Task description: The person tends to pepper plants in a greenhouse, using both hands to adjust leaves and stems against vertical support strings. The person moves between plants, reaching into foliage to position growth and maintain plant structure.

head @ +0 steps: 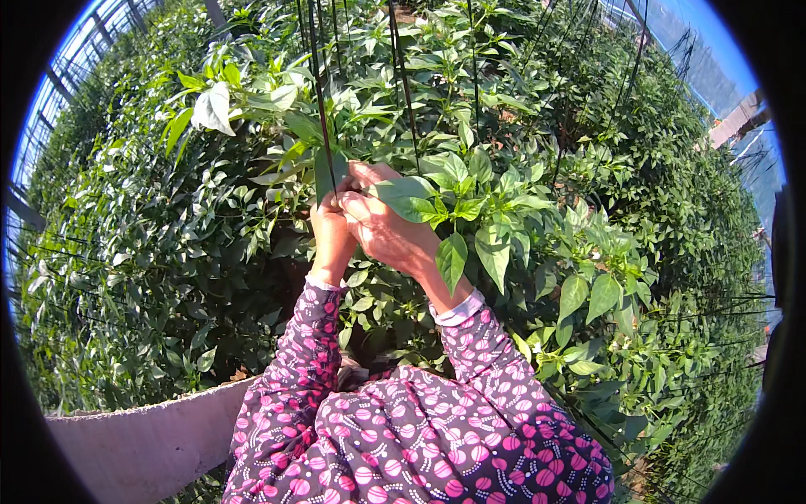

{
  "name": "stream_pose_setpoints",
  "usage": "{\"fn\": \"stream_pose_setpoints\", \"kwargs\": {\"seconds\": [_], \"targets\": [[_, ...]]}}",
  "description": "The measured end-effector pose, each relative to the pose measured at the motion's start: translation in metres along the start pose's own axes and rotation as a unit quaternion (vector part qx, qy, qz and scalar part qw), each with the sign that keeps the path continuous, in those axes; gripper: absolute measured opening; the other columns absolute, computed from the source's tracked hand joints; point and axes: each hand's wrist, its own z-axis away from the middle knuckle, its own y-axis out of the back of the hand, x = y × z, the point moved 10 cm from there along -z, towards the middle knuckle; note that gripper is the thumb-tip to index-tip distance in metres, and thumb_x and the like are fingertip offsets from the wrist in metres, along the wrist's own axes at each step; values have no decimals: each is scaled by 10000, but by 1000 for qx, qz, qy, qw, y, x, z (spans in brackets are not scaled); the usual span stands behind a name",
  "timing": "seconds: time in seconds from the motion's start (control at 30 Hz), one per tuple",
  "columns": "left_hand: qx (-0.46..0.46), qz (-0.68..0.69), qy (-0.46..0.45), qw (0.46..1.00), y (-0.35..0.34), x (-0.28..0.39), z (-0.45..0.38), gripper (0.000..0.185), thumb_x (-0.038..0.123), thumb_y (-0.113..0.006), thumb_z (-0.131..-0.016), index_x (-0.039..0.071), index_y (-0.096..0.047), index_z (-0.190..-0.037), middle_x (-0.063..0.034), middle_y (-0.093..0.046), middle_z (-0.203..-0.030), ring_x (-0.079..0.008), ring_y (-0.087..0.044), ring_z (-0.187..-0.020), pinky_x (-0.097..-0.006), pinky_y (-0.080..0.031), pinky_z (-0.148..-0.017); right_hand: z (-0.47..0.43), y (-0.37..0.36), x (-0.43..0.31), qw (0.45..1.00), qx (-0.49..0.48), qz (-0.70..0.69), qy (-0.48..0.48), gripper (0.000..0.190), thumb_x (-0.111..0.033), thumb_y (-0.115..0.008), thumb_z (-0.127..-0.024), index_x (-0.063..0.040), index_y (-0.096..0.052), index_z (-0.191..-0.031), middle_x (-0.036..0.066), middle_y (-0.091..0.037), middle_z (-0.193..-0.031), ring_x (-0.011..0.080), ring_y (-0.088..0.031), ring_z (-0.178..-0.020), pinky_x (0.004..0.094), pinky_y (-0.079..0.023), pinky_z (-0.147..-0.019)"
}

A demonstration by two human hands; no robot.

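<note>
My left hand (332, 222) and my right hand (385, 228) meet at the middle of the view, fingers bent close together. A dark hanging string (325, 120) runs down from the top into the fingertips, and both hands pinch it. What lies between the fingers is partly hidden by the hands. A broad green leaf (328, 171) hangs just behind the left fingers. To the right, a leafy pepper plant shoot (466, 205) overlaps the right hand and wrist with its leaves.
Dense pepper plants (145, 252) surround me on both sides. More dark strings (406, 88) hang among them. A pale concrete-like beam (151, 441) crosses the lower left, beside my patterned sleeve (296, 353). A greenhouse frame (60, 85) shows at upper left, a post (737, 120) at upper right.
</note>
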Motion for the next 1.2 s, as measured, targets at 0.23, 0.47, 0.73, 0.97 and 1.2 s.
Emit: {"fn": "stream_pose_setpoints", "kwargs": {"seconds": [0.23, 0.47, 0.73, 0.97, 1.2], "targets": [[-237, -183, 100, 949, -49, -16, 34, 235, -95, -520, -736, 3, -585, -939, 7, -582, -851, -89, -552, -785, -222, -449, -719, 11, 55, 27, 986, 19, 54, -158, 291, -293, -669, -739, -46, -627, -887, 128, -577, -1075, 289, -554, -923, 406, -395, -840], [54, -133, -55, 988, 8, 12, 56, 151, 80, -506, -881, 3, -540, -1006, -45, -601, -838, -95, -556, -736, -216, -444, -671, 67, 91, -15, 985, 65, -161, -13, 369, -83, -666, -687, -39, -579, -1043, 118, -549, -1138, 310, -532, -1040, 398, -436, -886], [179, 200, 64, 961, 54, -20, 71, 244, 130, -583, -840, 43, -507, -1056, -77, -575, -1034, -174, -549, -953, -311, -458, -802, 227, 148, 72, 881, 174, -191, -397, 136, -6, -623, -748, -8, -569, -873, 69, -587, -831, 141, -586, -734, 261, -484, -648], [-219, -131, 325, 911, -77, -42, 145, 157, 16, -544, -828, 1, -509, -980, -40, -573, -892, -85, -552, -765, -204, -434, -668, 293, 158, 154, 748, 396, -138, -515, 333, -99, -641, -796, -14, -482, -1076, 53, -543, -938, 142, -523, -794, 263, -457, -728], [-301, 0, -52, 952, -229, 43, 69, 636, 9, -556, -831, -11, -183, -1347, -189, -298, -1336, -225, -530, -1024, -313, -486, -815, 278, 156, 177, 719, 482, -232, -443, 259, -101, -621, -810, -23, -487, -1019, 22, -565, -777, 72, -479, -534, 199, -398, -468]]}}
